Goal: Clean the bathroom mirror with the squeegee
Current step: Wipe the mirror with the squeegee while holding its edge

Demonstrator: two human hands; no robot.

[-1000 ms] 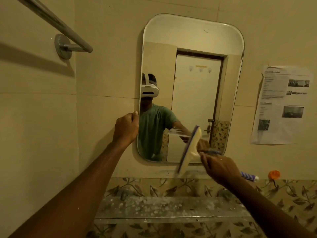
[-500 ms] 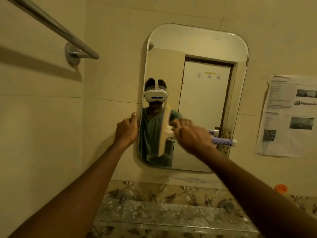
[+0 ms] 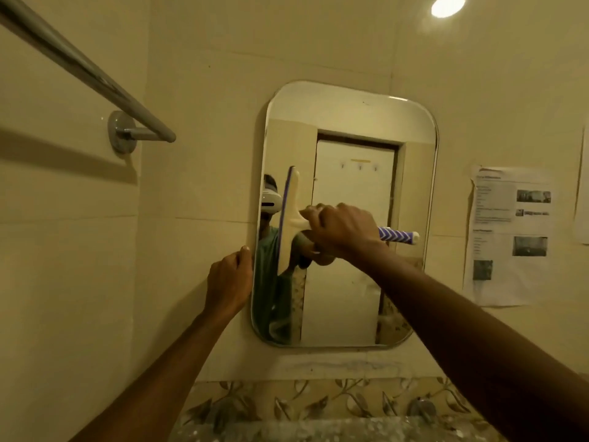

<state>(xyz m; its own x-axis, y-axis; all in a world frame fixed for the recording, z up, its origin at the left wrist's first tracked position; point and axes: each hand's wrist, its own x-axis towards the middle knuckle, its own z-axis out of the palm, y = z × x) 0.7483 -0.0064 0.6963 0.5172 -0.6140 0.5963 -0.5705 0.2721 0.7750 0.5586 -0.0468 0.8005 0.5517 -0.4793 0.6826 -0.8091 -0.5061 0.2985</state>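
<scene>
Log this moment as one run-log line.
phase: wiping | right hand: grips squeegee handle, blade upright on mirror near its left side | left hand: holds mirror's left edge

Our arms reach forward: our right hand (image 3: 342, 231) grips the squeegee (image 3: 288, 218), our left hand (image 3: 228, 282), fingers curled, seems to hold the mirror (image 3: 350, 116).

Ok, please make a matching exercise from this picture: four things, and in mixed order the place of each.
1 squeegee
2 towel bar
3 printed sheet
4 left hand

a on the wall, right of the mirror
b at the mirror's left edge
c on the wall, upper left
d gripped by the right hand

Pairs: 1-d, 2-c, 3-a, 4-b
</scene>
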